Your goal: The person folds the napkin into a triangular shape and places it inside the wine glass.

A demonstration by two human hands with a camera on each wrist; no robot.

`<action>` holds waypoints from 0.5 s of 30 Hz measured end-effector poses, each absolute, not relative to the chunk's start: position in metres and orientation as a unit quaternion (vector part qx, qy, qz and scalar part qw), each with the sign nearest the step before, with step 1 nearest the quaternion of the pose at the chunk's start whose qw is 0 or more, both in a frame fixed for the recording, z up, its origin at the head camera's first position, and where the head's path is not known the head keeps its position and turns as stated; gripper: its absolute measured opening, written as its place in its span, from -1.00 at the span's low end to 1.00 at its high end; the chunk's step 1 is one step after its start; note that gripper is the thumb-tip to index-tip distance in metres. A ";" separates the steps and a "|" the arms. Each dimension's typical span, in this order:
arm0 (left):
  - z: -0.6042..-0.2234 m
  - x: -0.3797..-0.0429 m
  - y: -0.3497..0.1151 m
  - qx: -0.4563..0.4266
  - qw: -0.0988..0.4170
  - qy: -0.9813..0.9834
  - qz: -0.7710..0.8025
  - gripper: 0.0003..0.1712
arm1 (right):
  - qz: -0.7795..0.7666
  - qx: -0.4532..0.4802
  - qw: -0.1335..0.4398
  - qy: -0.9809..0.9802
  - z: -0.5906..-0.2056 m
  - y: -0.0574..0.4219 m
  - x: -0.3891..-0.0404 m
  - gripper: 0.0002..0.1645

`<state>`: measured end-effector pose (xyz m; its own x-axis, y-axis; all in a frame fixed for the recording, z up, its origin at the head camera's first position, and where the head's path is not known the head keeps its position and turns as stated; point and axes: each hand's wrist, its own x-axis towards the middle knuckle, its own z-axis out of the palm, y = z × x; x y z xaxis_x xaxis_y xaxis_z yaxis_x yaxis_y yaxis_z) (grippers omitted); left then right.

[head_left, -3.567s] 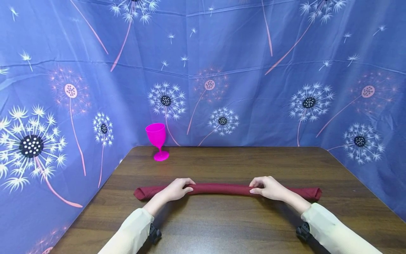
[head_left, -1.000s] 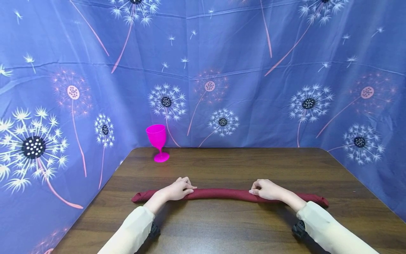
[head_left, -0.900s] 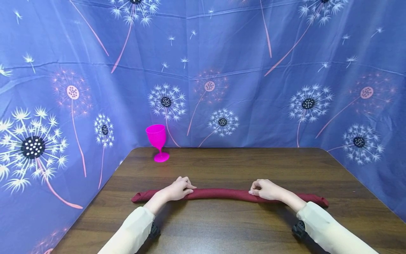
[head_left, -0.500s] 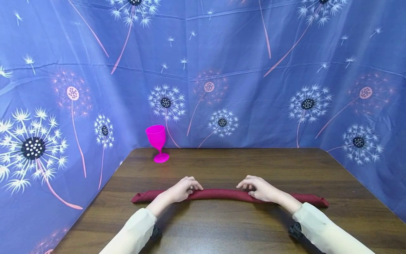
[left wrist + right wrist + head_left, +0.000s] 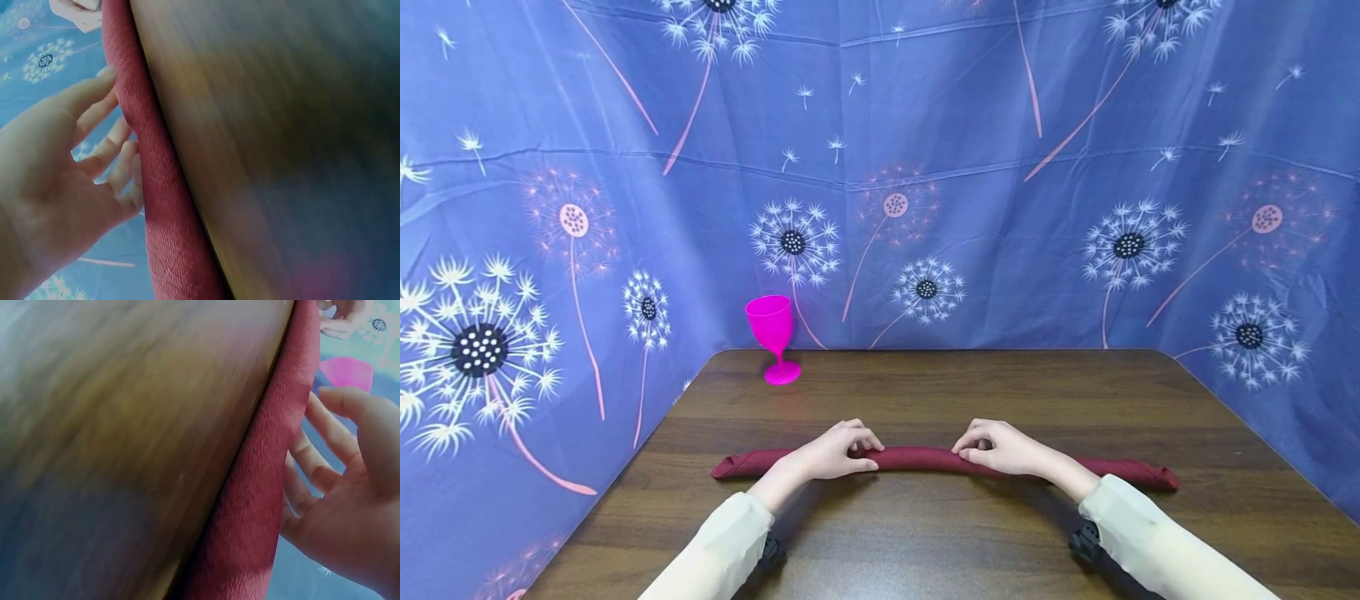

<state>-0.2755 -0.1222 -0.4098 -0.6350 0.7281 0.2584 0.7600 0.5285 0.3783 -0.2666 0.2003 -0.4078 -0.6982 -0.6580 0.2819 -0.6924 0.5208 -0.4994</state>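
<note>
A rolled dark red cloth (image 5: 917, 459) lies sideways across the wooden table. My left hand (image 5: 838, 450) is at its left-centre part, fingers over the back and thumb at the front. In the left wrist view, that hand's loosely bent fingers (image 5: 109, 147) reach the cloth's side. Right of centre, my right hand (image 5: 1003, 447) touches the roll with thumb and fingertips close together. The right wrist view shows these fingers (image 5: 312, 462) slightly bent, their tips against the cloth and partly hidden behind it.
A bright magenta goblet (image 5: 771, 325) stands upright at the table's back left corner. Behind the table (image 5: 925, 392) hangs a blue curtain (image 5: 1000, 250) with a dandelion print. Dark wrist cameras (image 5: 1084, 540) sit under both cream sleeves (image 5: 1150, 533).
Both hands loosened from the cloth and moved inward along it, closer together, touching it again. The roll's ends spread slightly wider since the earliest frame. The goblet stays put.
</note>
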 end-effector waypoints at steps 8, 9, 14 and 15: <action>-0.413 -0.277 -0.116 -0.398 0.031 -0.888 -0.228 -0.73 | 0.294 0.314 0.014 -0.903 -0.410 0.184 -0.271 -0.78; -0.413 -0.277 -0.116 -0.397 0.032 -0.889 -0.227 -0.74 | 0.293 0.306 0.009 -0.906 -0.410 0.182 -0.271 -0.76; -0.415 -0.278 -0.114 -0.405 0.044 -0.887 -0.218 -0.78 | 0.302 0.285 -0.028 -0.909 -0.410 0.176 -0.273 -0.68; -0.415 -0.278 -0.114 -0.408 0.048 -0.886 -0.216 -0.79 | 0.305 0.281 -0.041 -0.909 -0.409 0.174 -0.273 -0.67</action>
<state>-0.2781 -0.1139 -0.4154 -0.6619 0.7027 0.2611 0.7441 0.5734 0.3429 -0.2731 0.1743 -0.4092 -0.8386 -0.5361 0.0968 -0.4859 0.6558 -0.5778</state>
